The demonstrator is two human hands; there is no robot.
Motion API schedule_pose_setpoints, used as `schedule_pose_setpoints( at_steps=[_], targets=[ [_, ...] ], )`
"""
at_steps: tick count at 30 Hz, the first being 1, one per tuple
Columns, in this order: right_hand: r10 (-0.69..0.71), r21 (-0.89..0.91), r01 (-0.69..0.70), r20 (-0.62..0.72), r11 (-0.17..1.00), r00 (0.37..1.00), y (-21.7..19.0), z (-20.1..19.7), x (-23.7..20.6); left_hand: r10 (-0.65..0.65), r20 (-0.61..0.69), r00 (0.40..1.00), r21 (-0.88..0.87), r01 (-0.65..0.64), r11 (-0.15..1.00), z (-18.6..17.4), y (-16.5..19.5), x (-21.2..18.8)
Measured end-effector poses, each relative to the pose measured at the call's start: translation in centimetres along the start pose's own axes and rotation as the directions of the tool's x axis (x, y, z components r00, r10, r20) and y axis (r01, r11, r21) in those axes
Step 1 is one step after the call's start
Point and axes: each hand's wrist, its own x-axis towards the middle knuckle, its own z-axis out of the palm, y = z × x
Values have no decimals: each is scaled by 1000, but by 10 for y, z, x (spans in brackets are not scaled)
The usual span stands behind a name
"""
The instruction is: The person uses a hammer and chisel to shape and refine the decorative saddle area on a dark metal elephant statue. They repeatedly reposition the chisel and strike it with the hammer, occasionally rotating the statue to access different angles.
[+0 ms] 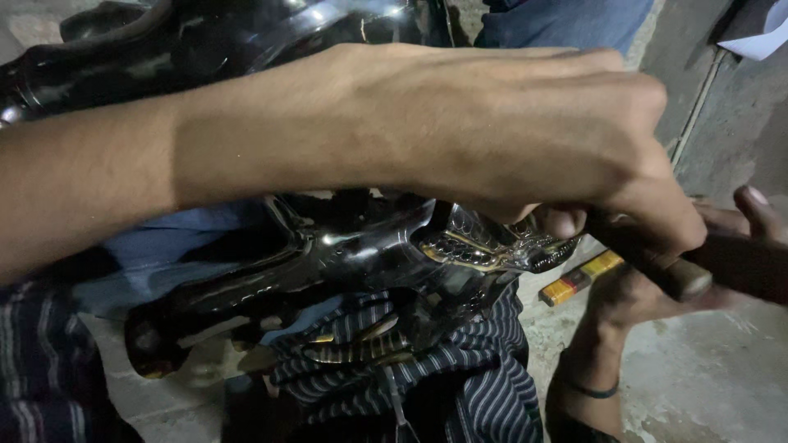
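Observation:
My left hand [525,131] reaches across from the left and is closed on a short tool with a rounded wooden end [677,277]. Its tip is hidden under my fingers, which rest on a shiny dark embossed metal piece [460,246]. My right hand [657,291] comes up from the lower right with a dark thread band on the wrist. It is wrapped around a dark reddish handle [743,262] just right of my left hand, thumb up. The metal piece lies on striped cloth [460,369] over my lap.
A small red and yellow striped object [579,279] lies on the concrete floor [706,377] below my hands. More glossy black metal [205,41] fills the top left. Someone's blue trouser leg [566,20] shows at the top, and white paper [767,37] at the top right.

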Motion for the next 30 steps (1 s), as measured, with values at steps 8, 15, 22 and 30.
schedule_pose_setpoints(
  at_steps=[8, 15, 22, 30],
  targets=[
    [-192, -507, 127, -77, 852, 978, -4, -33, 0, 67, -44, 997, 176, -59, 983, 4, 1, -8],
    [-113, -658, 101, 24, 746, 993, -32, -21, 6, -94, 82, 992, 350, 60, 935, 5, 2, -14],
    [-17, -708, 73, 85, 702, 996, -52, -1, 21, -149, 43, 988, 167, 140, 976, 9, 5, -8],
    [6, -689, 62, 97, 722, 995, -67, 11, 37, -282, 54, 958, -10, 283, 959, -5, 16, -6]
  ],
)
